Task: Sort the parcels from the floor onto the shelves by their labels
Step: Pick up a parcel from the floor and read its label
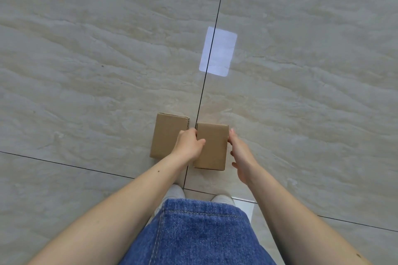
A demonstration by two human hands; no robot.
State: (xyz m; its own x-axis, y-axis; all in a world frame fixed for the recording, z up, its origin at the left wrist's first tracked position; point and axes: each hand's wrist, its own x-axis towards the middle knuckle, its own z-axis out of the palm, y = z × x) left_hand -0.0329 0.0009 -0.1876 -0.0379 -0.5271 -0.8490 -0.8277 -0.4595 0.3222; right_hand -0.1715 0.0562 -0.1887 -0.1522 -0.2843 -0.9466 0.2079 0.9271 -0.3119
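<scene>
Two plain brown cardboard parcels lie side by side on the tiled floor just ahead of my feet. The right parcel (213,146) is between my hands. My left hand (189,144) wraps its left edge, thumb on top, fingers down in the gap between the boxes. My right hand (241,153) presses flat against its right side with the fingers spread. The left parcel (165,137) is partly covered by my left hand and is not held. No label shows on either top face. No shelves are in view.
Glossy beige marble-look floor tiles (86,60) with dark grout lines fill the view. A bright rectangular light reflection (217,51) lies on the floor ahead of the boxes. My white shoes (221,199) and blue denim garment (193,232) are at the bottom.
</scene>
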